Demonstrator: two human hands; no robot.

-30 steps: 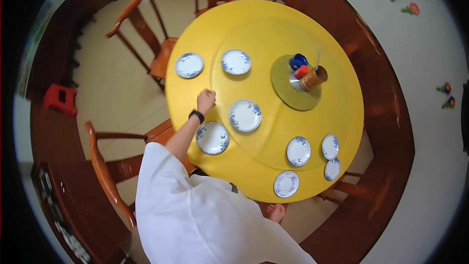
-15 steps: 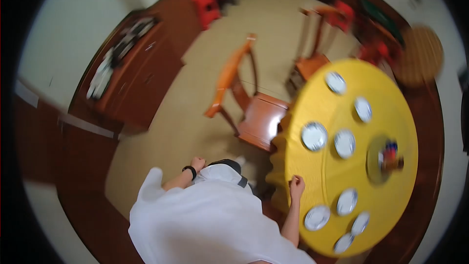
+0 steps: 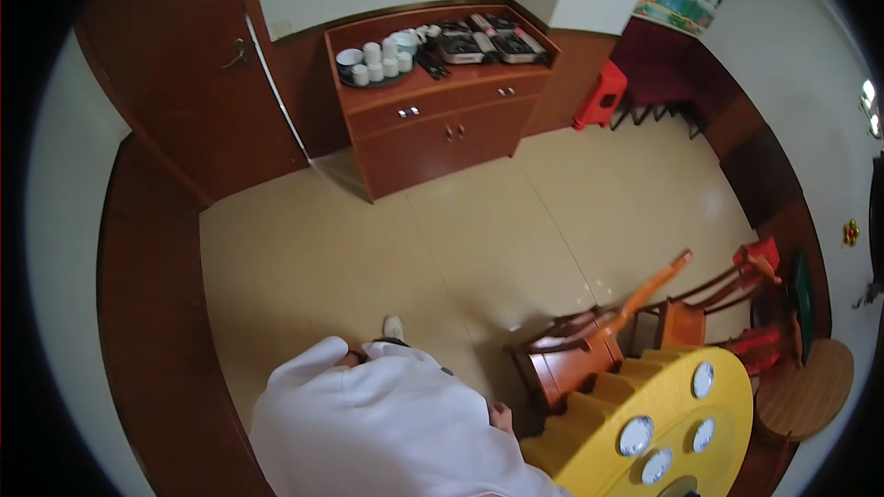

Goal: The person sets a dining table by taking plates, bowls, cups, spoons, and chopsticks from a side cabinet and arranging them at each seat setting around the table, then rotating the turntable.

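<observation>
My right hand point(image 3: 500, 417) hangs beside the yellow-clothed round table point(image 3: 589, 419), between the cloth and my white shirt. Its fingers look loosely curled, with nothing visible in them. At my other side, only a sliver of my left hand point(image 3: 351, 359) near the wrist shows past the sleeve; its fingers are hidden. White plates with a patterned rim, such as the nearest plate point(image 3: 636, 436), lie on the table. A wooden chair point(image 3: 575, 364) stands against the cloth, just ahead of my right hand.
Ahead stands a wooden sideboard point(image 3: 442, 124) bearing a tray of white cups point(image 3: 373, 71) and portable stoves point(image 3: 488, 44). A closed brown door point(image 3: 175, 64) is at left. A red stool point(image 3: 603, 97), a second chair point(image 3: 681, 324) and a round wooden board point(image 3: 810, 391) are at right.
My view has swung left, bringing the sideboard and door forward and the table to the lower right. My right hand has come off from over the tabletop to my side.
</observation>
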